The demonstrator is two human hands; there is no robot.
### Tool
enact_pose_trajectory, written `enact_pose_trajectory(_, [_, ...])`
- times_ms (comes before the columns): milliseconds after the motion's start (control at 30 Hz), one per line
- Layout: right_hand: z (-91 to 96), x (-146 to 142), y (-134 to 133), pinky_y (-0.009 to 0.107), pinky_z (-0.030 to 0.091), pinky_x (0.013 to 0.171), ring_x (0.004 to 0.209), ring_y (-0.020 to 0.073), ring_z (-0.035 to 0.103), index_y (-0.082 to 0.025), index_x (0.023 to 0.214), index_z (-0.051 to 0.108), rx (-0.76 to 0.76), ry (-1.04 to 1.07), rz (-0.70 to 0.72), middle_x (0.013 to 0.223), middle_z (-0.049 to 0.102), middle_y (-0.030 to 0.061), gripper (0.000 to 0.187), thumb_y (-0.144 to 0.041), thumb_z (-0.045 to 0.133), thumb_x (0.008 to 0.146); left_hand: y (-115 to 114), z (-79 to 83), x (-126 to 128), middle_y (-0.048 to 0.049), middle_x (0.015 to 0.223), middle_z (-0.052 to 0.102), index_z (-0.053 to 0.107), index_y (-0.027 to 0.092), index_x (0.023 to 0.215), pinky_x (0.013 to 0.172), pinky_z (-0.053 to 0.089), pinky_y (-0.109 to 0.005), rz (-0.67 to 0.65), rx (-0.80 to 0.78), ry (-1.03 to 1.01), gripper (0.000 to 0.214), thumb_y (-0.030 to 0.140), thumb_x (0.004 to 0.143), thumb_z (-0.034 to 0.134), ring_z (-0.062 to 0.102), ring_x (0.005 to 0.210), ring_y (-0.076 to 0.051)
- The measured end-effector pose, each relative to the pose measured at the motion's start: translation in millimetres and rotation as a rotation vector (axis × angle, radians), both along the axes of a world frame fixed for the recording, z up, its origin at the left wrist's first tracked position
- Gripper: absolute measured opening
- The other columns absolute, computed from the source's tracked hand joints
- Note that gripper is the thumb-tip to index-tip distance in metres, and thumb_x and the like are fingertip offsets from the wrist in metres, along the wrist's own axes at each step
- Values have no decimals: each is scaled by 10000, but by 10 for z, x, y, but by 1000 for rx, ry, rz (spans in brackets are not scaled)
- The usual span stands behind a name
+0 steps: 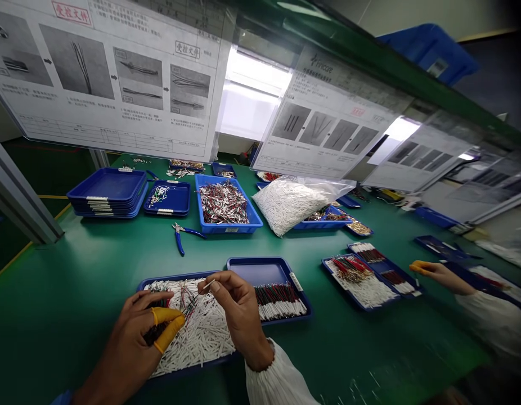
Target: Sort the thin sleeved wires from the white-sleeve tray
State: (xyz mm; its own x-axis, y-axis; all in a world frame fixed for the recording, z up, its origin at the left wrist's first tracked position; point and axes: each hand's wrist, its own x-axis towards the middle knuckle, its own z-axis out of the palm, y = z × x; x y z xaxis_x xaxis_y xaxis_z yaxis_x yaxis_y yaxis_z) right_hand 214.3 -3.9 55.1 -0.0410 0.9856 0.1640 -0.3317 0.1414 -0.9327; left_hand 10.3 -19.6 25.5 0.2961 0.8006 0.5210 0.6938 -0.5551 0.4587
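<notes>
Thin pale wire pinched narrowly between thumb and forefinger of the right hand, directly over a blue plastic tray. Left hand closed around a small bunch of dark, red and green wires, their thin ends fanning out toward the right hand. Yellow finger cots on two left fingers. Hands near each other, not touching.

Tray beneath them heaped with loose white-sleeved wire pieces. Just beside it, a second blue tray holds a neat batch of red-and-green wires with white sleeves.

Farther out on the green workbench: blue-handled pliers, a blue tray of red-and-white wire pieces, a clear plastic bag of white pieces, and a stack of blue trays. Printed instruction sheets hang above the bench.

At right, a co-worker's hand, white sleeve and yellow cots, reaches out near that person's own wire trays.
</notes>
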Motion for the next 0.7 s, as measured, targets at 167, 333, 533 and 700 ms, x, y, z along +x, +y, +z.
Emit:
enact_pose_trajectory(167, [54,18,-9,346,545,793,782,199,700,-196,901,741,8,-30,1,831,776,53,166,-360,736,875,2,-37,-16,-50,1037,788,798,326,924,849,589,-464,19,-25,9,233,504,867,658,722,1022,-296])
enact_pose_trajectory(333, [47,23,2,341,547,782,777,199,700,-195,900,742,20,-40,-6,828,775,55,175,-368,737,873,4,-29,-3,-54,1017,793,800,324,914,875,580,-484,15,-16,18,260,525,879,638,727,1012,-295])
enact_pose_trajectory(533, [1,29,-12,341,545,784,821,213,708,-204,916,754,45,-99,11,873,778,62,139,-336,713,899,-7,-1,8,-46,1010,792,799,331,901,850,588,-479,24,-15,-9,284,549,884,618,726,1003,-296])
enact_pose_trajectory(700, [-10,51,-7,368,555,824,868,231,713,-206,976,780,64,-190,-6,909,786,77,180,-347,683,922,-2,-7,7,-54,1002,792,801,322,884,852,590,-472,30,-26,-20,272,532,881,629,727,988,-290])
